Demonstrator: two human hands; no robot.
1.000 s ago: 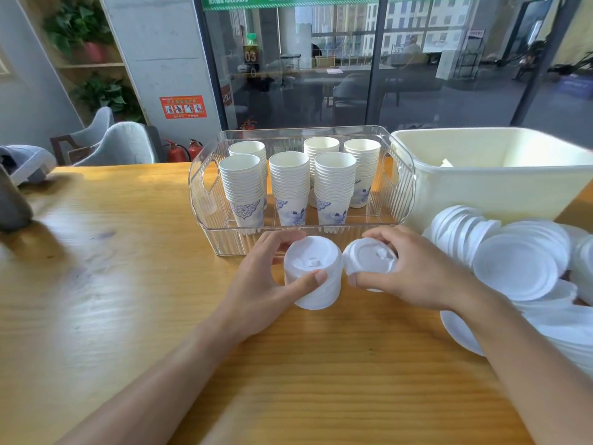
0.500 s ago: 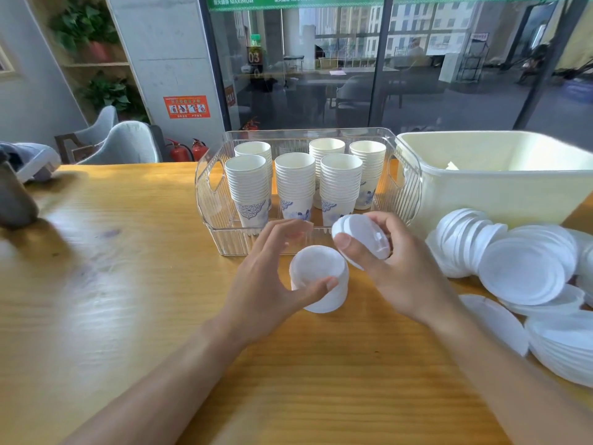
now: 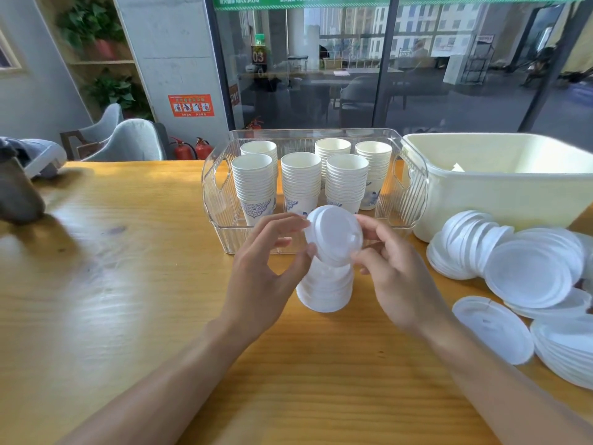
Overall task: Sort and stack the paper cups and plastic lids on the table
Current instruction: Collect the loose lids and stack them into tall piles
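A short stack of white plastic lids point(image 3: 324, 289) stands on the wooden table point(image 3: 128, 284) in front of me. Just above it, tilted toward me, is a single white lid point(image 3: 333, 236). My right hand point(image 3: 398, 277) pinches its right edge between thumb and fingers. My left hand point(image 3: 266, 271) has its thumb and fingertips on the lid's left edge. Behind them a clear plastic bin point(image 3: 218, 200) holds several stacks of paper cups point(image 3: 301, 184).
Loose and fanned white lids point(image 3: 532, 271) lie in piles at the right, one flat lid point(image 3: 492, 329) nearest my right forearm. A cream plastic tub point(image 3: 500, 194) stands behind them. A dark object point(image 3: 17, 197) sits at the table's left edge.
My right hand lifted one lid from beside the stack and brought it left over the stack's top. My left hand rose from the stack's side to the lid's left edge.
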